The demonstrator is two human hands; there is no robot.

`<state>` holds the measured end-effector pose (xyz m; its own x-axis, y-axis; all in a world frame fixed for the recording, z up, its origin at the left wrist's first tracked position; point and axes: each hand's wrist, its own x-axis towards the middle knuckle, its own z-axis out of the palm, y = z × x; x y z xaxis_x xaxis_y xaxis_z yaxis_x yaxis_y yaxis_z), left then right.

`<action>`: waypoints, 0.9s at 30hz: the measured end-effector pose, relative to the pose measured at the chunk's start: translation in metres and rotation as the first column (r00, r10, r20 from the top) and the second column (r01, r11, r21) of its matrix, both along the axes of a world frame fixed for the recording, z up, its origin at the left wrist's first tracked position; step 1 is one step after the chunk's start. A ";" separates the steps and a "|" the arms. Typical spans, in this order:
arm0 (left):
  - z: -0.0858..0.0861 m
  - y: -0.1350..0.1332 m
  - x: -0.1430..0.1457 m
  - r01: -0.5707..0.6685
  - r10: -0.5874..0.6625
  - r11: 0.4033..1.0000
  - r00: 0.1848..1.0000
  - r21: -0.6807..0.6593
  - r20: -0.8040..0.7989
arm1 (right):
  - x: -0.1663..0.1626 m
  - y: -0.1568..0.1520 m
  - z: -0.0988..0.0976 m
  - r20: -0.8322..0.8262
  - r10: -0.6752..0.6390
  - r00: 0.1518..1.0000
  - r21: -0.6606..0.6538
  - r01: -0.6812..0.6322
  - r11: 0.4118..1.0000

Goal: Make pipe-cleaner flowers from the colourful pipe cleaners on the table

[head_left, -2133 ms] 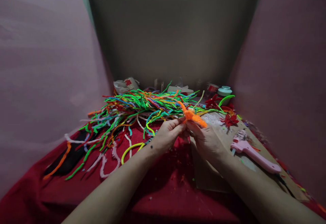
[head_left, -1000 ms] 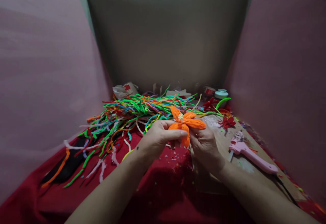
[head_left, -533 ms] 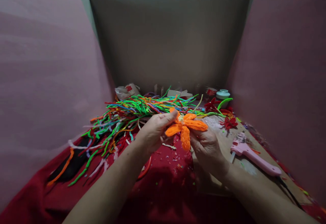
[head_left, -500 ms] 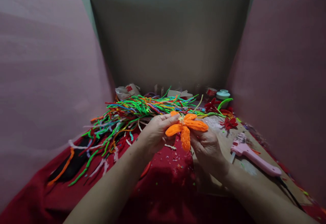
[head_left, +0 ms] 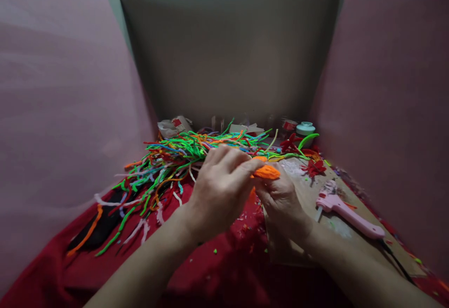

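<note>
The person seemed to be at the step of bending or shaping the orange petals (head_left: 268, 172); the left hand (head_left: 220, 186) was curled over them, thumb and fingers pinched closed on them, and the right hand (head_left: 282, 200) appeared closed around their underside, its fingertips hidden; the next move seemed to call for a light, steady pinch that would not crush them. The petals lay between the hands, jutting rightward past the left thumb, above the red cloth (head_left: 80, 270).
</note>
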<state>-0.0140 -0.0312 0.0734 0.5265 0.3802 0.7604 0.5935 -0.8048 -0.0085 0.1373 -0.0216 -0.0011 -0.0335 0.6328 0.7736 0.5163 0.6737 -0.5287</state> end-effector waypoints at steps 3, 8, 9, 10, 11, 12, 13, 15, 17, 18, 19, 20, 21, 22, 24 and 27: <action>-0.001 -0.004 0.011 -0.110 0.148 0.983 0.948 0.146 -0.281 | -0.001 0.001 0.000 0.066 -0.049 0.997 0.048 0.046 0.998; -0.008 0.000 0.023 -0.201 0.269 0.955 0.897 0.218 -0.352 | -0.001 0.001 0.001 0.071 -0.034 0.997 0.017 0.033 0.999; -0.010 0.001 0.024 -0.210 0.271 0.954 0.910 0.213 -0.313 | 0.000 0.001 0.001 0.069 -0.009 0.998 -0.001 0.010 1.000; -0.012 0.001 0.025 -0.219 0.271 0.954 0.922 0.203 -0.277 | 0.000 0.001 -0.001 0.062 0.008 0.998 -0.012 -0.007 1.000; -0.013 0.001 0.025 -0.222 0.266 0.957 0.931 0.189 -0.251 | 0.001 0.002 -0.002 0.046 0.016 0.999 -0.021 -0.015 1.000; -0.014 0.000 0.025 -0.213 0.250 0.962 0.940 0.172 -0.233 | 0.001 0.002 -0.004 0.018 0.020 1.000 -0.032 -0.019 0.999; -0.014 -0.001 0.024 -0.189 0.218 0.971 0.951 0.146 -0.218 | 0.002 0.002 -0.006 -0.021 0.022 1.000 -0.040 -0.023 0.999; -0.011 -0.005 0.020 -0.113 0.120 0.992 0.981 0.049 -0.152 | 0.003 0.003 -0.008 -0.105 0.031 0.994 -0.062 -0.038 0.997; -0.006 -0.008 0.013 -0.075 0.077 0.992 0.997 -0.105 0.014 | 0.004 0.004 -0.008 -0.165 0.048 0.985 -0.092 -0.064 0.994; -0.003 -0.009 0.009 -0.091 0.114 0.976 0.988 -0.199 0.108 | 0.005 0.004 -0.008 -0.189 0.051 0.981 -0.105 -0.072 0.992; 0.000 -0.008 0.005 -0.115 0.177 0.945 0.967 -0.307 0.182 | 0.005 0.004 -0.007 -0.210 0.052 0.976 -0.116 -0.078 0.990; 0.002 -0.006 0.001 -0.114 0.229 0.892 0.949 -0.438 0.219 | 0.005 0.004 -0.007 -0.226 0.055 0.973 -0.123 -0.085 0.989; 0.003 -0.004 -0.003 -0.078 0.252 0.817 0.940 -0.572 0.232 | 0.005 0.004 -0.007 -0.238 0.063 0.969 -0.123 -0.094 0.988; 0.003 -0.001 -0.005 -0.011 0.240 0.719 0.942 -0.695 0.234 | 0.005 0.003 -0.007 -0.248 0.072 0.966 -0.122 -0.105 0.987; 0.001 0.004 -0.009 0.162 0.156 0.492 0.950 -0.855 0.270 | 0.004 0.002 -0.007 -0.273 0.090 0.958 -0.124 -0.128 0.984; -0.007 0.012 -0.011 0.349 0.070 0.288 0.921 -0.892 0.383 | 0.002 -0.001 -0.005 -0.336 0.131 0.933 -0.130 -0.184 0.974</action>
